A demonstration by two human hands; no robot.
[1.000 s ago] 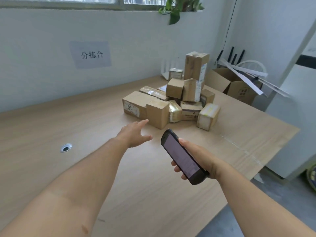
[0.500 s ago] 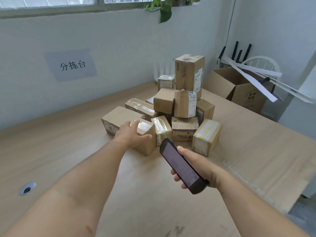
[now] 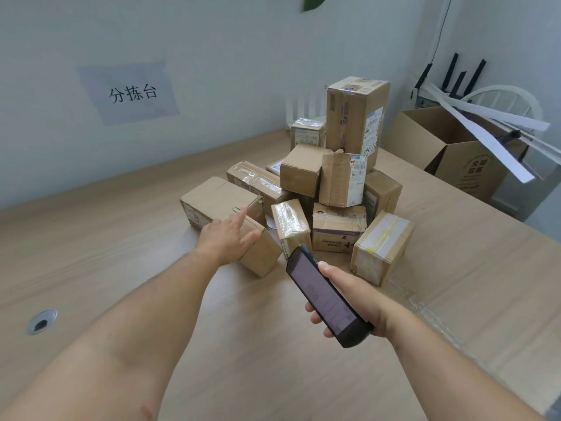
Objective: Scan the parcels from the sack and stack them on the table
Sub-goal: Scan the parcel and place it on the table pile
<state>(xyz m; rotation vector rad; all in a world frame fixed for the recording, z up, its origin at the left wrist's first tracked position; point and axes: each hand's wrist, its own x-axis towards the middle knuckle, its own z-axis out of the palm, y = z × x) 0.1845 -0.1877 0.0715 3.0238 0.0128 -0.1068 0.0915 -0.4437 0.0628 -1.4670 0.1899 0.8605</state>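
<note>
Wooden desk (image 3: 91, 259) recorded; parcels heaped as a pile (image 3: 337, 180) mid-desk. Left hand (image 3: 226, 238) is laid on the small parcel (image 3: 264, 256) at the pile's front-left, fingers straight and spread, nothing gripped. Scanner (image 3: 321, 293) is held just before the pile, right hand (image 3: 355, 299) fingers wrapped round it. Risk: tall box (image 3: 355, 117) atop the pile could be toppled if the parcel is dragged out.
</note>
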